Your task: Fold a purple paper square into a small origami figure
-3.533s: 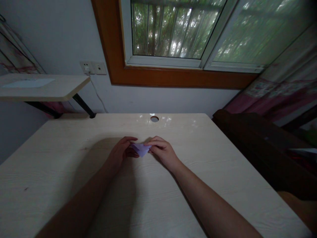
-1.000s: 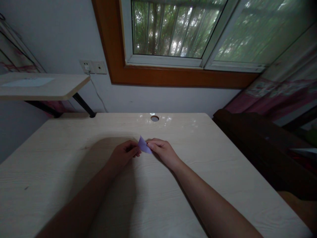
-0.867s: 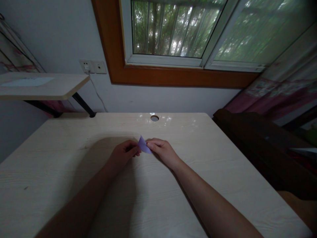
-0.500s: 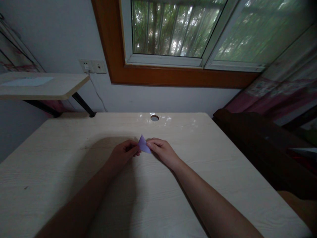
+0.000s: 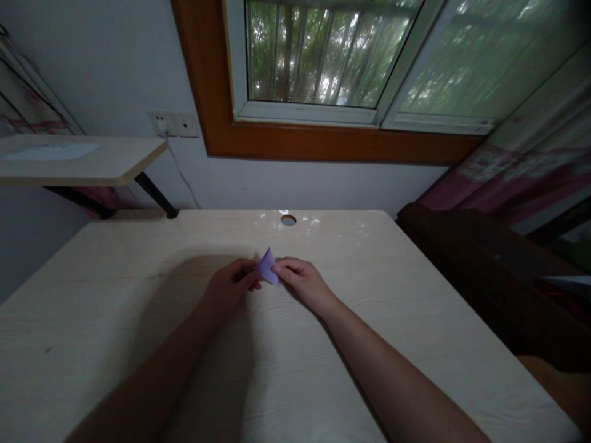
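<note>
A small folded piece of purple paper [image 5: 267, 267] stands up on edge between my two hands, just above the pale wooden desk [image 5: 415, 295]. My left hand [image 5: 228, 287] is curled, its fingertips pinching the paper's left lower side. My right hand [image 5: 302, 282] is also closed, with thumb and fingers gripping the paper's right side. Both forearms reach in from the bottom of the view.
A round cable hole [image 5: 288, 219] sits near the desk's far edge. A side shelf [image 5: 83, 161] juts out at the left, under wall sockets [image 5: 174, 124]. A window [image 5: 323, 55] is above; a dark wooden bed frame [image 5: 489, 271] and a curtain stand at the right.
Earlier the paper lay flat and wide between my fingers; now it is folded narrower and tipped upright. In the last second its tip has risen slightly. My hands stayed in place.
</note>
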Demonstrator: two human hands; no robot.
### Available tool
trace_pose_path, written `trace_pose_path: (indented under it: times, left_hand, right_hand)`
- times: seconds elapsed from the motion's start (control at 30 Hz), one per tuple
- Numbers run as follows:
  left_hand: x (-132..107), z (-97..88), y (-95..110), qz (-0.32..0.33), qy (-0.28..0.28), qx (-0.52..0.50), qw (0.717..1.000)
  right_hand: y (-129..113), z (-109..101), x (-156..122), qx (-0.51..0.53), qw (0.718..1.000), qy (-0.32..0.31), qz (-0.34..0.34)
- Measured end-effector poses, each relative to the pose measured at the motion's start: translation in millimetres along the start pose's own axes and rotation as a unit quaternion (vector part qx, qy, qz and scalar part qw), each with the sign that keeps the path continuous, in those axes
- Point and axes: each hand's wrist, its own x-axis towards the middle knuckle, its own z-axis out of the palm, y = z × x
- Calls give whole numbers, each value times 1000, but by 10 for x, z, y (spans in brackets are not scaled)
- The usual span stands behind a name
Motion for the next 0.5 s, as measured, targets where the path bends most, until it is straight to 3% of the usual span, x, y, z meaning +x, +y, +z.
trace_pose_path:
  times: [0.5]
  left_hand:
    - [-21, 9, 65, 53, 6, 80, 995]
  right_hand:
    - [58, -17, 21, 29, 999, -30, 2]
